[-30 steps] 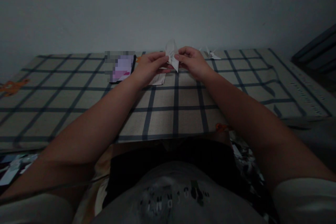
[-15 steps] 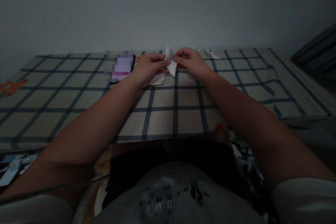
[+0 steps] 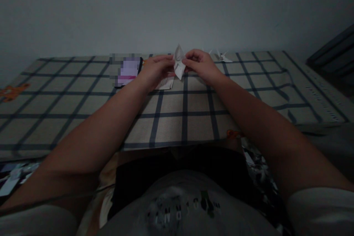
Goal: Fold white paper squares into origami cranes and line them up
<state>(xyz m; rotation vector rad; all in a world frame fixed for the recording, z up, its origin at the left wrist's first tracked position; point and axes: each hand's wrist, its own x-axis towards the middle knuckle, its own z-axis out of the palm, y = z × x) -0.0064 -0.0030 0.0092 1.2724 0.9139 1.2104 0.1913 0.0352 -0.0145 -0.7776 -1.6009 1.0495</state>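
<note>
A small white folded paper piece (image 3: 179,62) is held up between both hands, above the checked cloth (image 3: 83,96) of the table. My left hand (image 3: 156,70) pinches its left side with closed fingers. My right hand (image 3: 201,64) pinches its right side, fingers curled. The paper stands upright, with one point up and one point down. Part of it is hidden by my fingertips.
A phone (image 3: 128,70) with a lit screen lies left of my hands. A flat white paper (image 3: 166,83) sits under my left hand. A finished white paper crane (image 3: 222,57) rests behind my right hand. A dark object (image 3: 332,53) stands at the far right.
The paper piece has been turned slightly between my fingers and its top point now stands a bit more to the left. Both hands have stayed in place.
</note>
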